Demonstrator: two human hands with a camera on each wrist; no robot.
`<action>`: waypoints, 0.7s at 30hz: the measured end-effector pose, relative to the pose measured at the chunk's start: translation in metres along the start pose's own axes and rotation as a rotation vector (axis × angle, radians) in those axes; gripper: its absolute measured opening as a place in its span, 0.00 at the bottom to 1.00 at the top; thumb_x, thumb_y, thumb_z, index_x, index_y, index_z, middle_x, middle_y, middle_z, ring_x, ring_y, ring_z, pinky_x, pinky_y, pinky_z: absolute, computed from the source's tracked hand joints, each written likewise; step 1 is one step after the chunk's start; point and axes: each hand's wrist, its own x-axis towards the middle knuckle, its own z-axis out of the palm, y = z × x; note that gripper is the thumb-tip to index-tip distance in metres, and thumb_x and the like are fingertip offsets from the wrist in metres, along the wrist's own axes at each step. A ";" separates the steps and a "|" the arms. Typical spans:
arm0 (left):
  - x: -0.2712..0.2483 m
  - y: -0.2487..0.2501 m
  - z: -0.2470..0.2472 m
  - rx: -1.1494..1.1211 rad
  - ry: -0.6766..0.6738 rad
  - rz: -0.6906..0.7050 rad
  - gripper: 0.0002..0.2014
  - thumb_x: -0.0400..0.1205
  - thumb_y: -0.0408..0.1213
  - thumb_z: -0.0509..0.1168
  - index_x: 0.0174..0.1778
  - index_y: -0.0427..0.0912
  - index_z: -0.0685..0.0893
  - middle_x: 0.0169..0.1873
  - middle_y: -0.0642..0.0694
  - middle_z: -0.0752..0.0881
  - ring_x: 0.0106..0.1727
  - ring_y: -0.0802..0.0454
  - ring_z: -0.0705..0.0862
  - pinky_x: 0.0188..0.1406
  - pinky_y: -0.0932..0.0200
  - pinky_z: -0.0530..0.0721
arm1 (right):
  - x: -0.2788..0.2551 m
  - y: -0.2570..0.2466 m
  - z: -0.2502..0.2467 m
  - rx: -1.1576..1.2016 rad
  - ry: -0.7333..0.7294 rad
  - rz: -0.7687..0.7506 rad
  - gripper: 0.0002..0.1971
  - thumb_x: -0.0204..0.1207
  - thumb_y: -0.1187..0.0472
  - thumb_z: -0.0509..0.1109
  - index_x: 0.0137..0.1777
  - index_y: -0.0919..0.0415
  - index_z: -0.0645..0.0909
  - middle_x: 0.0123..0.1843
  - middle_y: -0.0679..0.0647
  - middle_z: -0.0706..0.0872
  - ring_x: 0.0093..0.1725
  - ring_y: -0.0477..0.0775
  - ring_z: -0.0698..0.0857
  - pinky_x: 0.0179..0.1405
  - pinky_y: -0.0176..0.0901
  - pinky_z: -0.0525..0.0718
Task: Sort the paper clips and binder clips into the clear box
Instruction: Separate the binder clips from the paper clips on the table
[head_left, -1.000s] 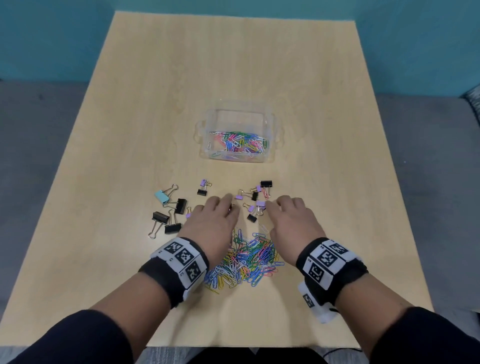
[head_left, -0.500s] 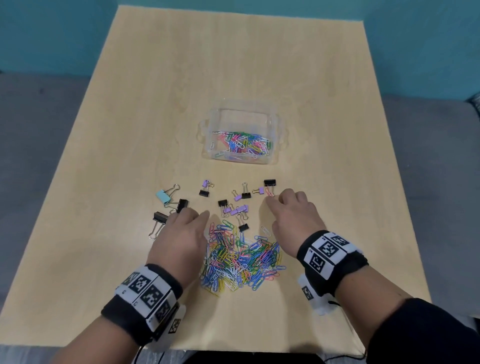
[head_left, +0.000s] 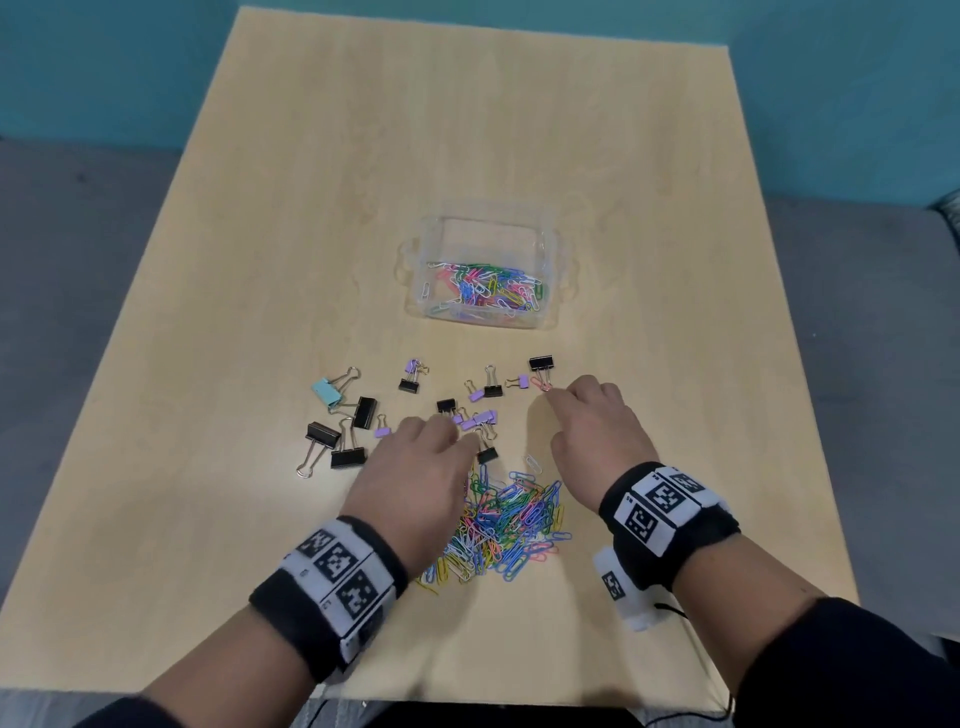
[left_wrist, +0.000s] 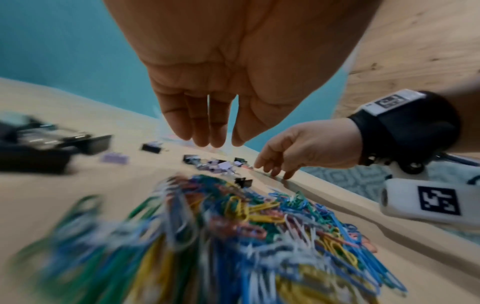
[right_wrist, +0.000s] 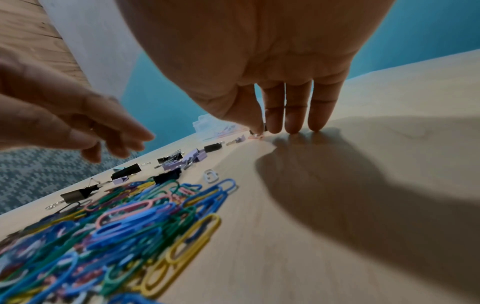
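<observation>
The clear box (head_left: 555, 291) stands mid-table with coloured paper clips inside. A pile of coloured paper clips (head_left: 511, 522) (right_wrist: 145, 214) lies between my wrists. Black, purple and one teal binder clip (head_left: 326, 391) are scattered beyond the pile. My left hand (head_left: 447, 426) (left_wrist: 210, 142) hovers over the pile's far edge, fingers straight, holding nothing, tips near the purple binder clips (head_left: 480, 418). My right hand (head_left: 553, 395) (right_wrist: 259, 131) has its fingertips on the table, thumb and forefinger pinching a pink paper clip (head_left: 540, 383) beside a black binder clip (head_left: 541, 362).
The wooden table (head_left: 270, 249) stretches bare beyond and beside the box. Its front edge runs just under my forearms, and grey floor shows on both sides. A teal wall stands behind the table's far edge.
My left hand drew back toward me, then came forward again to the purple binder clips. My right hand moved forward and right to the pink paper clip. Several binder clips were spread apart.
</observation>
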 end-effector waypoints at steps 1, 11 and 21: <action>0.007 0.008 -0.003 0.045 -0.042 0.036 0.23 0.72 0.35 0.52 0.62 0.44 0.79 0.48 0.43 0.80 0.44 0.40 0.74 0.39 0.49 0.76 | 0.001 0.001 -0.001 0.027 0.007 0.011 0.21 0.72 0.66 0.60 0.66 0.58 0.74 0.60 0.58 0.75 0.57 0.62 0.71 0.51 0.52 0.75; 0.070 0.054 -0.017 0.196 -0.214 -0.092 0.36 0.74 0.30 0.58 0.80 0.40 0.54 0.30 0.48 0.73 0.29 0.46 0.72 0.23 0.57 0.66 | 0.049 0.015 -0.031 -0.152 -0.064 -0.187 0.26 0.70 0.71 0.61 0.66 0.47 0.69 0.54 0.57 0.73 0.47 0.61 0.76 0.35 0.49 0.75; 0.034 0.058 -0.008 0.123 -0.251 -0.048 0.25 0.75 0.31 0.56 0.71 0.44 0.66 0.28 0.49 0.71 0.25 0.45 0.69 0.20 0.57 0.61 | 0.060 0.020 -0.039 -0.460 -0.143 -0.481 0.17 0.71 0.67 0.66 0.56 0.50 0.71 0.52 0.55 0.74 0.41 0.57 0.71 0.31 0.48 0.72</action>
